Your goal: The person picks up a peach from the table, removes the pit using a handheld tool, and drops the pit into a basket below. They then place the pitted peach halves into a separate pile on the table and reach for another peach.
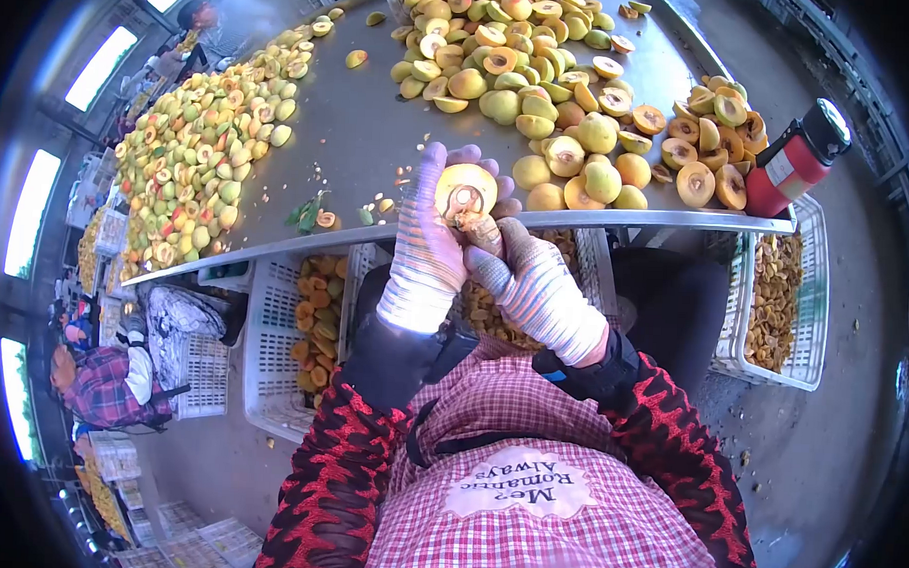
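My left hand (423, 248), in a striped glove, holds a halved fruit (466, 191) with its cut face turned up, above the table's front edge. Its pit hollow shows brown. My right hand (544, 287), gloved too, is closed against the lower side of the fruit, its fingers pressed together round something brownish that I cannot make out. Beyond my hands a heap of halved fruit (522, 61) lies on the metal table (350, 110). A smaller pile of halves (715, 143) sits at the right.
A red bottle (787, 165) stands at the table's right corner. Another fruit heap (204, 145) lies at the left. White crates (822, 297) with fruit stand below the edge. A co-worker in a plaid top (111, 384) is at the far left, and another person (198, 20) beyond the table.
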`<state>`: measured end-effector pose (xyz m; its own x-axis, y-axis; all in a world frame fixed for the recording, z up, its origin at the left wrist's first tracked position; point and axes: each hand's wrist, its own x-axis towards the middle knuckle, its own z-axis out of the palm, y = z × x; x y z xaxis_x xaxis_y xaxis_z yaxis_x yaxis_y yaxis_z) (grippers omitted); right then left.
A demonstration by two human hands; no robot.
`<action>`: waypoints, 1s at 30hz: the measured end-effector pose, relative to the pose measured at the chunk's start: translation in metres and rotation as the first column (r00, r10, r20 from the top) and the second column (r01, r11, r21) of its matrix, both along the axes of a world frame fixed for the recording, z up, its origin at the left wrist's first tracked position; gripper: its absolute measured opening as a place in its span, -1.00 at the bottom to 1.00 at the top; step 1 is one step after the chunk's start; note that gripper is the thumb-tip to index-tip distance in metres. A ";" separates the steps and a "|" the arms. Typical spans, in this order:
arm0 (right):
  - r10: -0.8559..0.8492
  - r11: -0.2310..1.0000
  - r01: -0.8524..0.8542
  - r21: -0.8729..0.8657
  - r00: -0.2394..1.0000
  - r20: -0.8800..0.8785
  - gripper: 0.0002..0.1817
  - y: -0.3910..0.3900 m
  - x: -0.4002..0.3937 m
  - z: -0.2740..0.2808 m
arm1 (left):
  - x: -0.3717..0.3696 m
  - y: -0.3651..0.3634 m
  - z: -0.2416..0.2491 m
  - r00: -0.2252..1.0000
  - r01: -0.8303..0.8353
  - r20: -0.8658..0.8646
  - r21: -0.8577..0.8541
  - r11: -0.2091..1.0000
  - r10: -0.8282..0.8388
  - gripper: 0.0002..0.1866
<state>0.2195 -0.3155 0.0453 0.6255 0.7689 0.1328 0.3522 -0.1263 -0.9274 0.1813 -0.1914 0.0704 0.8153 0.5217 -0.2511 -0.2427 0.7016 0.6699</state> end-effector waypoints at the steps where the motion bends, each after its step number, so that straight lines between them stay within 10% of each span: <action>1: -0.005 1.000 0.005 0.000 0.998 0.058 -0.66 0.001 -0.003 0.000 | -0.003 -0.004 0.003 1.000 -0.028 0.009 -0.007 1.000 0.029 -0.56; 10: 0.010 0.999 -0.009 0.040 0.999 -0.033 -0.68 0.011 -0.023 -0.011 | -0.020 -0.004 0.010 0.990 -0.088 -0.105 0.022 0.996 0.090 -0.68; 17: 0.237 0.968 -0.139 0.209 0.779 -0.580 -0.67 -0.005 -0.040 -0.010 | -0.031 -0.004 0.009 0.998 0.047 -0.058 0.166 0.985 -0.037 -0.72; 22: 0.307 0.951 -0.257 0.169 0.754 -0.581 -0.59 -0.017 -0.029 -0.012 | -0.033 0.002 0.003 0.987 0.155 -0.130 0.657 0.738 -0.092 -0.69; 26: 0.351 0.915 -0.369 0.161 0.536 -0.768 -0.59 -0.019 -0.011 -0.006 | -0.031 0.002 0.000 0.982 0.189 -0.086 0.357 0.915 -0.169 -0.67; 30: 0.234 0.971 -0.202 0.131 0.918 -0.321 -0.61 -0.001 -0.016 -0.035 | -0.023 0.003 -0.003 0.984 0.168 -0.124 0.415 0.894 -0.127 -0.67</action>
